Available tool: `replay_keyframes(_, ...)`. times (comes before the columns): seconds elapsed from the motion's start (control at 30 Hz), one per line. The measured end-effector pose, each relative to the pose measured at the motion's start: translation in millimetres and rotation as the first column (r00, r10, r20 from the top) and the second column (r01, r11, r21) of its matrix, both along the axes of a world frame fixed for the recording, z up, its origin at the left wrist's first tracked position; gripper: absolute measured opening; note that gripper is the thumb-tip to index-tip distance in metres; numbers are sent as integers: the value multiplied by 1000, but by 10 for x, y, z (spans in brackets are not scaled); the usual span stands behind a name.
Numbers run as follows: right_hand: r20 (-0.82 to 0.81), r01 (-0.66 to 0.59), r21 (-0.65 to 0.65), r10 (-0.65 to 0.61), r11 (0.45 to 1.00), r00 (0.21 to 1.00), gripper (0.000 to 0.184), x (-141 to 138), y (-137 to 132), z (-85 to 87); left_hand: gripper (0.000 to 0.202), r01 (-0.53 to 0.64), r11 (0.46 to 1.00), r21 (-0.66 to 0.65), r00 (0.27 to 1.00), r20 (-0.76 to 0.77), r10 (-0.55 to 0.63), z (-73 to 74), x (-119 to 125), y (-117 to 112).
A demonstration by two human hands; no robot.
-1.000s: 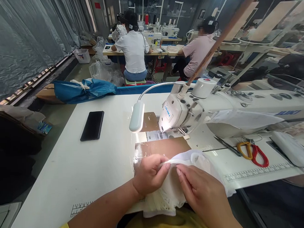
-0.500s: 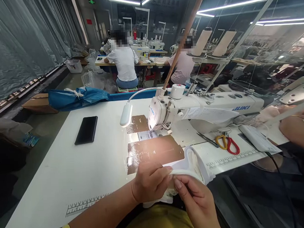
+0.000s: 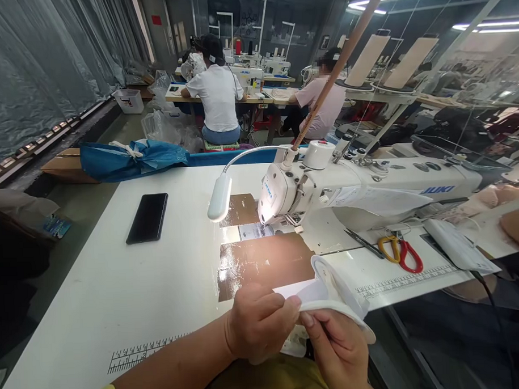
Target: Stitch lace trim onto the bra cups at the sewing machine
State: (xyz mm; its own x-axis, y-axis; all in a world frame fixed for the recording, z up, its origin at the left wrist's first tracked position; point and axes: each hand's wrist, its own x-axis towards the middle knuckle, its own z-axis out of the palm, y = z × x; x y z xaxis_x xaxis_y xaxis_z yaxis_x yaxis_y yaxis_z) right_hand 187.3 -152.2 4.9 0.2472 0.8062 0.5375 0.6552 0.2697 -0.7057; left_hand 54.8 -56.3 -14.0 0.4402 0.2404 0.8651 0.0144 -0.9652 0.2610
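A white fabric piece with a curved, bound-looking edge is held between my two hands at the front of the sewing table. My left hand pinches its edge with thumb and fingers. Close beside it, my right hand grips the same edge from below, thumb on top. Part of the cloth hangs under my hands near my lap, partly hidden by them. Just beyond lies the brown taped patch in front of the white sewing machine, whose needle area is lit by a small lamp.
A black phone lies on the left of the white table. Right of the machine are tweezers and red-and-yellow-handled scissors. A blue cloth bundle rests at the far edge. Two people sit at machines ahead; another person's arm shows at right.
The fabric has shifted and turned slightly in my hands, its curved edge now reaching farther over my right hand. The camera view has moved a little to the left.
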Motion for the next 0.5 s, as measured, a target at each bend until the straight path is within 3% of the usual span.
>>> replay_keyframes(0.23,62,41,-19,-40,999,997,18,14,28,-1,47,-29,999,30,999,-23,30,4,-15,13)
replay_keyframes(0.5,217,45,45,-54,998,975,15,93,52,-99,40,-23,998,63,999,-23,25,-3,-24,24)
